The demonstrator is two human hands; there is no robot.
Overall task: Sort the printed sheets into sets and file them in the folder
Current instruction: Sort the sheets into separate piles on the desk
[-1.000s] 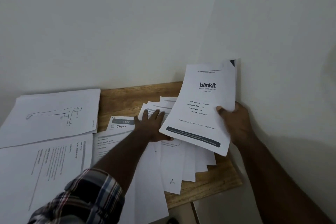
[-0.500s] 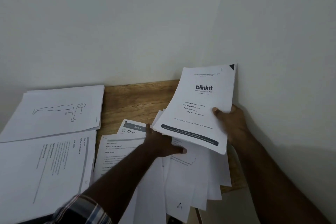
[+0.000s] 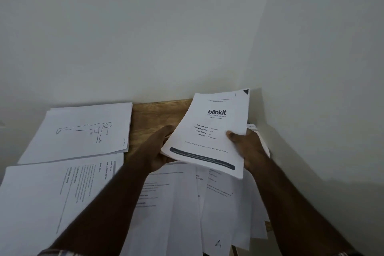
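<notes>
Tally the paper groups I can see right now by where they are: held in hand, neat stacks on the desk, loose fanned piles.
Held in hand: 1, the blinkit stack, gripped by the right hand and left hand
Neat stacks on desk: 2, the figure-drawing stack and the text-page stack
Loose fanned piles: 1, the fanned sheets
Total: 4

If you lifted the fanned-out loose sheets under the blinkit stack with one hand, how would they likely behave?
The loose sheets would probably droop: they look like single thin pages. They lie fanned and uneven, some overhanging the wooden table, so they may slide apart. The blinkit stack seems stiffer, held flat between the left hand and right hand.
</notes>
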